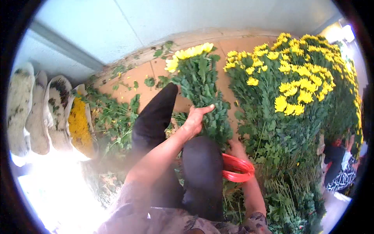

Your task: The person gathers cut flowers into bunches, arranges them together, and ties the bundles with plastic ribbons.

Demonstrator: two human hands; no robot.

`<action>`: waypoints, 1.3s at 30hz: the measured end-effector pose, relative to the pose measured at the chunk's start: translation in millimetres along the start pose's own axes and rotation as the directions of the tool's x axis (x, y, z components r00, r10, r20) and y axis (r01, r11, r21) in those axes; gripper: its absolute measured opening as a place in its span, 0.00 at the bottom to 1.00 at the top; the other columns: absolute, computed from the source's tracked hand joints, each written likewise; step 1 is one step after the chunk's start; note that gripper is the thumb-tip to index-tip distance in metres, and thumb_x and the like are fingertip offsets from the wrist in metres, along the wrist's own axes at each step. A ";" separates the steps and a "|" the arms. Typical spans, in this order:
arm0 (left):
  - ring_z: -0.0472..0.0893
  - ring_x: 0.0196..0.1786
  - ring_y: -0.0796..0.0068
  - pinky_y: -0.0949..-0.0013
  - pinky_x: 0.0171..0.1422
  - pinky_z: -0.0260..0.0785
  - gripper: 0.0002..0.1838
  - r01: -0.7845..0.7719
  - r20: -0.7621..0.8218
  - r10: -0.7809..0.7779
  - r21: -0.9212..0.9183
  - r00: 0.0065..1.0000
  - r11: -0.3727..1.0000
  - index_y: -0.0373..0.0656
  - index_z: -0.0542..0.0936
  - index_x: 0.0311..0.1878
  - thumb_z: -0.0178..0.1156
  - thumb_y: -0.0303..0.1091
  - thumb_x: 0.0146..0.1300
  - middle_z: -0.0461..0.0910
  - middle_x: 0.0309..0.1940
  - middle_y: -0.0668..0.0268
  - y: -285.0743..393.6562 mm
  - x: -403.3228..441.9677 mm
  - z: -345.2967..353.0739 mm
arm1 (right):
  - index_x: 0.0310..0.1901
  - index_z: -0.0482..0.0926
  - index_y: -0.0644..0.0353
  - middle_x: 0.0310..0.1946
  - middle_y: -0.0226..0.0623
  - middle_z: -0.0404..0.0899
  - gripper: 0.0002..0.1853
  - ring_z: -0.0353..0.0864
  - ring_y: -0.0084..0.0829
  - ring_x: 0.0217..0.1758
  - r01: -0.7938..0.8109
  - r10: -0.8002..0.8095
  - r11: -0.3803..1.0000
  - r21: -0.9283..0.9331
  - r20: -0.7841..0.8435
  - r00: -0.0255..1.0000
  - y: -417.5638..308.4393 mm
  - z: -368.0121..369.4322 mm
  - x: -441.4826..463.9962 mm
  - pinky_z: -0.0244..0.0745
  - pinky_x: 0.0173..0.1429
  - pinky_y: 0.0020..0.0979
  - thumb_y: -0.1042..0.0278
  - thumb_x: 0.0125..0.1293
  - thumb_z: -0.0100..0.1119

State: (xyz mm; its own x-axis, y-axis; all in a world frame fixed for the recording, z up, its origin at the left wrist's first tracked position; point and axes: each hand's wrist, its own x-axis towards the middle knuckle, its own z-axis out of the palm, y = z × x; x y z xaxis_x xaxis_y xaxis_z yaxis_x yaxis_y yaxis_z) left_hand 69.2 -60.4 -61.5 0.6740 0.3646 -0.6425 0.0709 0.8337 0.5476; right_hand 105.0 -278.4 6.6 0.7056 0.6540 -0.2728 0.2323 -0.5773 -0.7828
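Note:
A bunch of yellow flowers (203, 78) with long leafy stems lies over my knees, blooms pointing away from me. My left hand (195, 120) is wrapped round the middle of its stems, thumb across the leaves. Lower on the same bunch, my right hand (237, 149) is at the stem ends, its fingers partly hidden by leaves, so its grip is unclear. Loops of red string (238, 168) hang round my right wrist.
A large pile of yellow flowers (284, 117) fills the right side. Loose leaves (113, 121) litter the tiled floor at left. White sacks (58, 113) stand by the wall (117, 27). Another person (339, 160) is at far right.

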 end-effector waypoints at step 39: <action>0.78 0.51 0.66 0.59 0.57 0.72 0.18 0.043 0.070 -0.048 0.069 0.996 0.997 0.38 0.74 0.57 0.60 0.27 0.64 0.77 0.51 0.64 60.2 -14.9 56.1 | 0.71 0.50 0.64 0.72 0.41 0.53 0.55 0.61 0.47 0.66 -0.666 0.131 0.513 -0.542 -0.717 0.685 167.5 -198.7 25.2 0.55 0.71 0.48 0.49 0.48 0.74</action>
State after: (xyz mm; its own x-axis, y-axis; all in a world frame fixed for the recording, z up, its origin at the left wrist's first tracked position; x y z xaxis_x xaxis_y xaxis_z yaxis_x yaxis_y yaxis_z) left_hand 104.7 -38.9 11.2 0.7199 0.2943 -0.6287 0.1501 0.8182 0.5549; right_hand 294.8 -455.8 -20.3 0.9935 0.0214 0.1117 0.0121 -0.9965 0.0831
